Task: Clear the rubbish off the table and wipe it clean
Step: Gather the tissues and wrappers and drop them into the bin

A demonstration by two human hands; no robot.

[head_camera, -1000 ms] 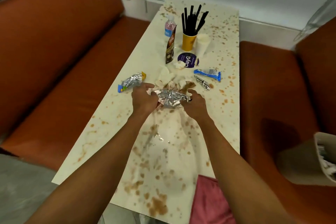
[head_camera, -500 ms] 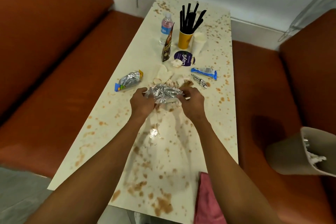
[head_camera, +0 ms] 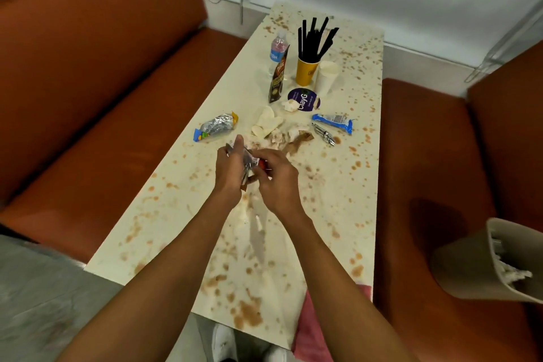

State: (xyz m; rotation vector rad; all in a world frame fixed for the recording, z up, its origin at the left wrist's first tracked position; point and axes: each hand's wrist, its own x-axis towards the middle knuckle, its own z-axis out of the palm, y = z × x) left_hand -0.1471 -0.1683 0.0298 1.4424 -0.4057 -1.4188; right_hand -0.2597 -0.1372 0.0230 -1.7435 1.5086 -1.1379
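Foil wrapper (head_camera: 249, 162) is scrunched between both your hands, just above the table (head_camera: 338, 185) about mid-length. Your left hand (head_camera: 230, 169) curls round its left side. Your right hand (head_camera: 279, 182) pinches its right side with the fingertips. The wrapper's long axis looks roughly near-far, running between the palms.

Key relation: the bin (head_camera: 464, 267) sits on the right bench, to the right of and nearer than the grip, well apart from it. Your right hand is the closer one. I'd hand the wrapper over to the right hand and swing it right.

That would leave the left hand near the foil packet (head_camera: 216, 127) by the table's left edge. The pink cloth (head_camera: 311, 329) lies at the near edge, and the stains are not yet wiped.
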